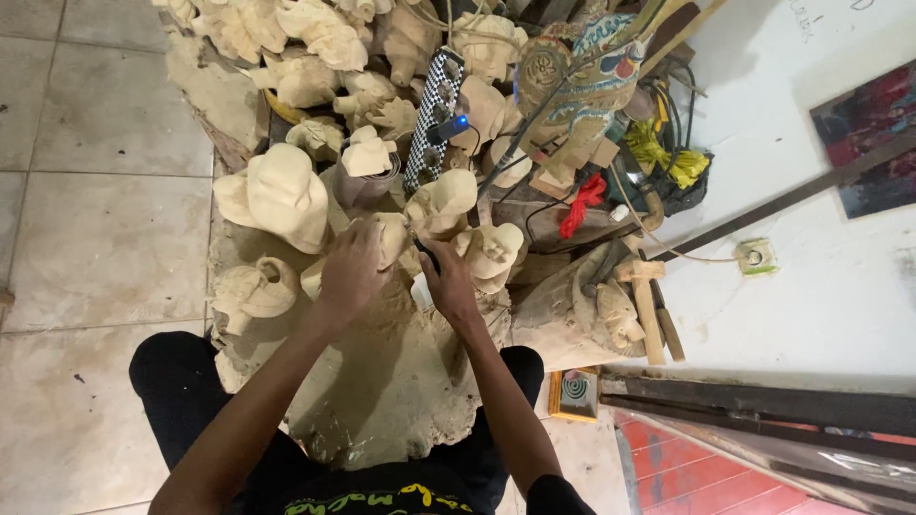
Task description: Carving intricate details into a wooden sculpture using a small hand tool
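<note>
Nearest, we note two bare hands over a dusty wooden slab [382, 381]. The left hand [351, 272] lies cupped on a pale unpainted carving [389, 238], its grip closed over it. The right hand [448, 281] clasps a dark tool [426, 256] just beside that carving. Beyond lie two rounded carvings [277, 195], [444, 202], then a heap too tangled to count. One mallet [644, 291] rests to the right, one checkered strip [434, 114] farther back.

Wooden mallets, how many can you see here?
1. The wooden mallet lies at the right of the pile, beside a carved block by the white wall. More may be hidden among the carvings.
</note>
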